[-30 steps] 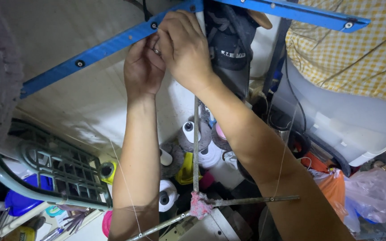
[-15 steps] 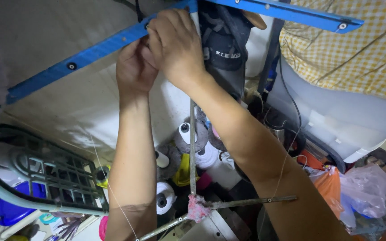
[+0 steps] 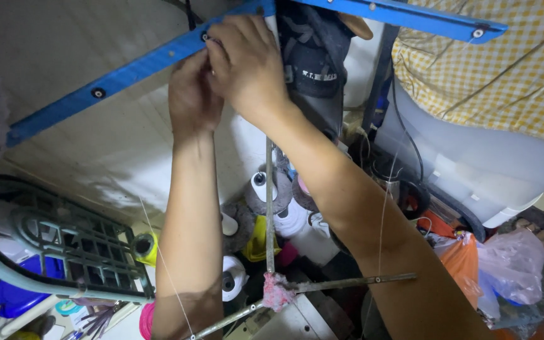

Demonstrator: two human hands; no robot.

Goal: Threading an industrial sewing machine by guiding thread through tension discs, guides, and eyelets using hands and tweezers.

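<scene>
Both hands [image 3: 221, 75] @ blue bar [image 3: 114, 79]

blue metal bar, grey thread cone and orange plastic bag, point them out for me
blue metal bar [image 3: 121, 79], head view, on its flat face left of the hands
grey thread cone [image 3: 260, 192], head view, on its upper body
orange plastic bag [image 3: 458, 255], head view, on its crumpled front

Background behind the grip point: pale wall [image 3: 114, 145], evenly lit. Below it, a cluttered area holds thread cones [image 3: 262, 192] and a grey-green lattice frame [image 3: 64, 252]. Lower right of it: orange and clear plastic bags [image 3: 505, 264], yellow checked cloth [image 3: 492, 69] above.
</scene>
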